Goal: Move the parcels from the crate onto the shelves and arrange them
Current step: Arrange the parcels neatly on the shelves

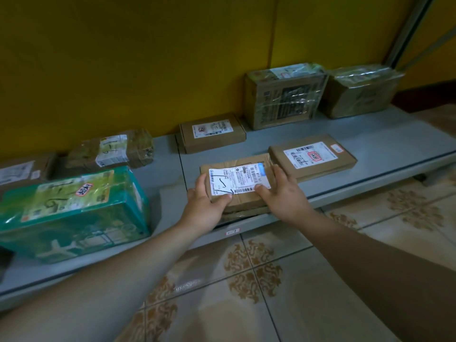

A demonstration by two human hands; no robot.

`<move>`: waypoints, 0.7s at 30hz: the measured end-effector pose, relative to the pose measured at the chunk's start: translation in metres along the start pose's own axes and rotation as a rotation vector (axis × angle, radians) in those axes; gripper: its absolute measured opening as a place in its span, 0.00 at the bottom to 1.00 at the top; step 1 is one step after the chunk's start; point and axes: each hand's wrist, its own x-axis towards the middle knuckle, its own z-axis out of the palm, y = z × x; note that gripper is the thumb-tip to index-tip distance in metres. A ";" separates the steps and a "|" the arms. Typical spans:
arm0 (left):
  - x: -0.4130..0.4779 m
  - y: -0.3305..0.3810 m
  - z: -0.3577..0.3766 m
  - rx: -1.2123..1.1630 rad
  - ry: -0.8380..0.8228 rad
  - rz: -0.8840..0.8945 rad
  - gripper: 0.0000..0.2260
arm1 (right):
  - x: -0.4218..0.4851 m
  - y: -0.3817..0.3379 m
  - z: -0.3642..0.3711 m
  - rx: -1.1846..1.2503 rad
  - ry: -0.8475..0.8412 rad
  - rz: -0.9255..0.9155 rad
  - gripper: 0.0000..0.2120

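left hand (206,206): gripping the flat brown parcel (235,178) by its left end, thumb lying on top over the white label, fingers wrapping the side

right hand (283,193): holding the same parcel by its right end, thumb pressing on the label's lower corner, fingers running up along the right edge

flat brown parcel: sitting label-up in the middle of the frame, right at the front edge of the grey shelf (370,154), so both hands are full of it

neighbour on the right: another flat cardboard parcel (312,156) lying just beside it, label facing up too

behind it: a small cardboard box (212,132) sitting against the yellow wall (123,58)

upper right of the frame: a tall taped box (283,95) and a second plastic-wrapped box (362,92) standing side by side at the back of the shelf

left side: a big green box (74,208) taking up the front, with a taped brown parcel (111,151) lying behind it

floor: patterned tiles (246,280) showing below the shelf, both forearms reaching in over them
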 end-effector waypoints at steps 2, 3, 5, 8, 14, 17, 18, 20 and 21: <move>0.000 0.003 -0.004 0.070 0.011 0.002 0.36 | 0.002 -0.005 -0.001 -0.014 -0.024 -0.009 0.35; 0.001 0.005 -0.008 0.144 0.034 0.023 0.35 | 0.003 -0.007 -0.001 -0.018 -0.039 -0.018 0.34; 0.004 0.009 -0.013 0.381 0.101 0.138 0.34 | 0.007 -0.009 -0.002 -0.024 -0.060 -0.047 0.31; 0.011 0.025 -0.011 0.691 0.071 0.324 0.33 | 0.021 -0.002 -0.017 -0.050 0.034 -0.046 0.27; 0.032 0.052 0.022 0.941 -0.128 0.266 0.37 | 0.060 0.044 -0.059 -0.323 0.180 0.024 0.30; 0.035 0.044 0.028 1.014 -0.098 0.258 0.38 | 0.077 0.059 -0.066 -0.414 0.142 0.038 0.32; 0.035 0.042 0.029 1.028 -0.079 0.269 0.38 | 0.082 0.061 -0.067 -0.439 0.136 0.031 0.32; 0.034 0.041 0.030 1.039 -0.060 0.278 0.38 | 0.092 0.062 -0.069 -0.493 0.146 -0.012 0.33; 0.035 0.041 0.030 1.037 -0.058 0.277 0.38 | 0.096 0.063 -0.069 -0.514 0.145 -0.032 0.34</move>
